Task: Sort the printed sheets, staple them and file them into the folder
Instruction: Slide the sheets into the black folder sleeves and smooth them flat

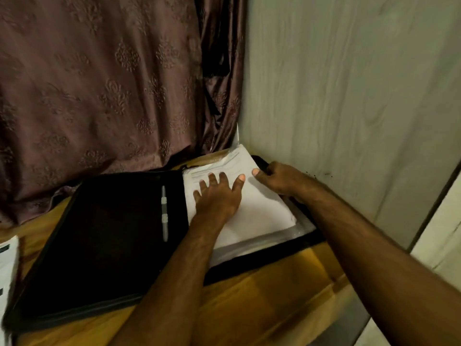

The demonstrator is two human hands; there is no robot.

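faint grey printed lines on the top sheet just beyond the left fingertips, too blurred to read. dark marks on other papers (7,260) at the far left edge, also unreadable.

left hand (216,196) reaching forward from a bare forearm, palm down, flat on the stack of sheets (262,211). fingers (212,179) straight and spread fairly wide, thumb angled out to the right, all pressing the top sheet; gripping nothing.

right hand (277,179) coming in from the lower right, bare arm stretched along the wall (349,96). fingers curled narrow around the far right edge of the folder (99,245), thumb tip resting on top near the sheet's edge, just beside the left thumb. fingertips hidden behind the edge; exactly what they pinch, folder rim or sheet edge, cannot tell.

sheets lying inside the right half of the open black folder, under the left palm, far corner touching the wall corner. left half of the folder bare and dark, left of the left little finger. white pen (164,213) in the folder's spine, near the left hand's little-finger side. folder on a wooden table (249,308). brown patterned curtain (99,83) beyond the fingertips.
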